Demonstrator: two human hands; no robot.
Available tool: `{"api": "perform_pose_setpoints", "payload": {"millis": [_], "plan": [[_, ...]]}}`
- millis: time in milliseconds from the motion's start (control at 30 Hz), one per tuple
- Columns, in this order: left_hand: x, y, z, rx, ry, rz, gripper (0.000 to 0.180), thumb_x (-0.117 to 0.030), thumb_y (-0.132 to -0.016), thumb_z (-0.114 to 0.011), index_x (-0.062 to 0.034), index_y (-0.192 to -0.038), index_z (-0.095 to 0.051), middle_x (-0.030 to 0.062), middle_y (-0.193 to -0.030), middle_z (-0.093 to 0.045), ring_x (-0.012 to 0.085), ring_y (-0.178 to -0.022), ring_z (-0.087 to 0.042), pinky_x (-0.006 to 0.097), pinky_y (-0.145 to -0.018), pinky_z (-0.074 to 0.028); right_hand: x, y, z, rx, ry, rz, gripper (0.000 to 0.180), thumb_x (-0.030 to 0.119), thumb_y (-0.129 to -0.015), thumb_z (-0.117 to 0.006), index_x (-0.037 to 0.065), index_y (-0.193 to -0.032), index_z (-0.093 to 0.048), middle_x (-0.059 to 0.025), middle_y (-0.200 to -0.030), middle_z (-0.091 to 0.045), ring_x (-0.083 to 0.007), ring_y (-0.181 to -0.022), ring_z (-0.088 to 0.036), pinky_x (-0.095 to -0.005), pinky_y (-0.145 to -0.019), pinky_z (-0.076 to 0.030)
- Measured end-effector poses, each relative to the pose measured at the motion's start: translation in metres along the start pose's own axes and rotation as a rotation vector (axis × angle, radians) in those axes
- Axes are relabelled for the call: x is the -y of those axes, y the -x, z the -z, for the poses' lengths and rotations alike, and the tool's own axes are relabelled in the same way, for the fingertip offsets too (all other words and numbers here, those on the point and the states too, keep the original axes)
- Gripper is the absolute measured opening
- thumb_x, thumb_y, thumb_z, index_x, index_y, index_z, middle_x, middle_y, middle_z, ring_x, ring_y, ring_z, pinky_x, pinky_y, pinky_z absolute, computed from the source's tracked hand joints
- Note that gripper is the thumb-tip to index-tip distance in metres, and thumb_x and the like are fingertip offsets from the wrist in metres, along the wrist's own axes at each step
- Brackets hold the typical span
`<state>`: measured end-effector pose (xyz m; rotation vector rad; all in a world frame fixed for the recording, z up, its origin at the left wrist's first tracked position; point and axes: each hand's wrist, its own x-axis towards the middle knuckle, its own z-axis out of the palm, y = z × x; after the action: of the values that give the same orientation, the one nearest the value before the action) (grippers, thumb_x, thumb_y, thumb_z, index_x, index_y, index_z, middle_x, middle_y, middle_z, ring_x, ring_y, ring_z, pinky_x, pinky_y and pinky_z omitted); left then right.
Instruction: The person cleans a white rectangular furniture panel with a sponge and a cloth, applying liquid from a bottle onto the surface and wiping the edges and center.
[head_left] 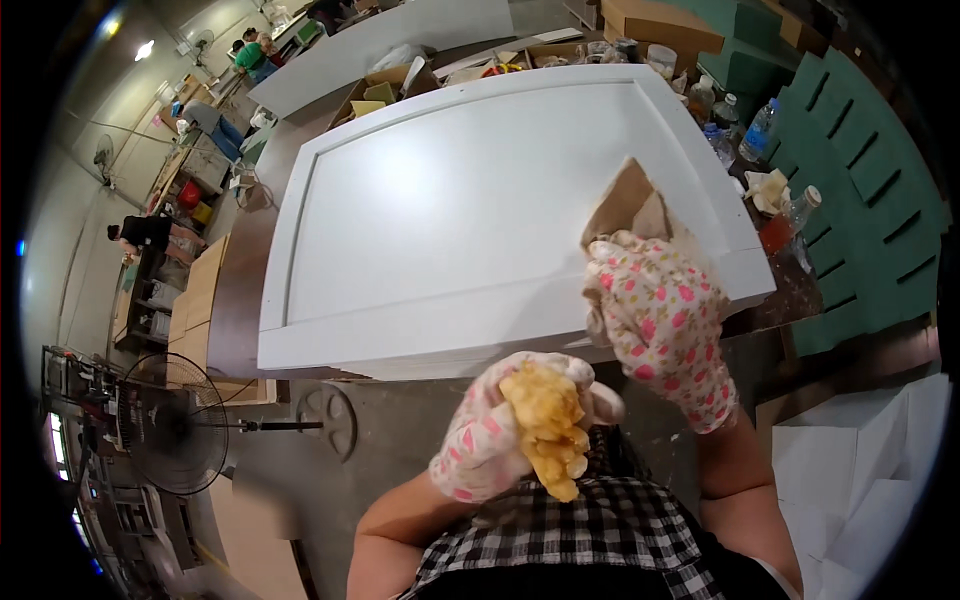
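Workshop: benches, cardboard boxes and a floor fan (pixel 175 425) surrounded the worktable.
Panel (pixel 450 210): white, lay flat; surface looked even, how much was sanded could not be told.
Right hand (pixel 660 320): gloved, pressed brown sandpaper (pixel 628 205) on the panel's near right corner.
Left hand (pixel 495 430): gloved, closed around a yellow sponge (pixel 548 425), off the panel.

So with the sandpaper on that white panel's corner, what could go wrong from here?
The right hand presses the sandpaper near the white panel's raised edge, so it might scuff through the paint there. The bottles stand close to that corner and could get knocked. The yellow cloth in the left hand might shed bits.
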<state>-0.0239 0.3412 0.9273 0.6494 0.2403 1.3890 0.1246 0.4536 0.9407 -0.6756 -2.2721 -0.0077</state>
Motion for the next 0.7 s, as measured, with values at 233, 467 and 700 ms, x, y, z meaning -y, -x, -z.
{"api": "perform_pose_setpoints", "payload": {"millis": [233,467,700], "plan": [[-0.017,0.016,-0.037,0.192,0.391,-0.213,0.014,-0.025,-0.088,-0.057,-0.0110,-0.087,-0.055,0.0109,-0.080,-0.054,0.0264,-0.079,-0.047,0.039,-0.073,-0.040,0.016,-0.008,-0.002,-0.022,0.019,-0.130,0.024,0.013,-0.077,-0.060,0.008,-0.099,-0.067,-0.0135,-0.109,-0.065,-0.0309,-0.109,-0.059,-0.0426,-0.097,-0.044],[-0.065,0.060,-0.017,0.278,0.585,-0.082,0.013,-0.025,-0.088,-0.058,-0.0115,-0.087,-0.057,0.0126,-0.082,-0.055,0.0280,-0.079,-0.050,0.040,-0.074,-0.042,0.012,0.001,-0.003,0.029,0.053,-0.305,0.028,0.017,-0.083,-0.057,0.006,-0.107,-0.066,-0.0132,-0.113,-0.064,-0.0303,-0.110,-0.057,-0.0404,-0.098,-0.041],[-0.095,0.089,0.001,0.310,0.685,-0.021,0.013,-0.025,-0.088,-0.058,-0.0119,-0.087,-0.059,0.0144,-0.083,-0.057,0.0297,-0.079,-0.052,0.041,-0.075,-0.043,0.006,0.029,-0.009,0.013,0.158,-0.526,0.029,0.022,-0.087,-0.058,0.006,-0.110,-0.065,-0.0127,-0.113,-0.064,-0.0302,-0.110,-0.057,-0.0400,-0.098,-0.040]]}}
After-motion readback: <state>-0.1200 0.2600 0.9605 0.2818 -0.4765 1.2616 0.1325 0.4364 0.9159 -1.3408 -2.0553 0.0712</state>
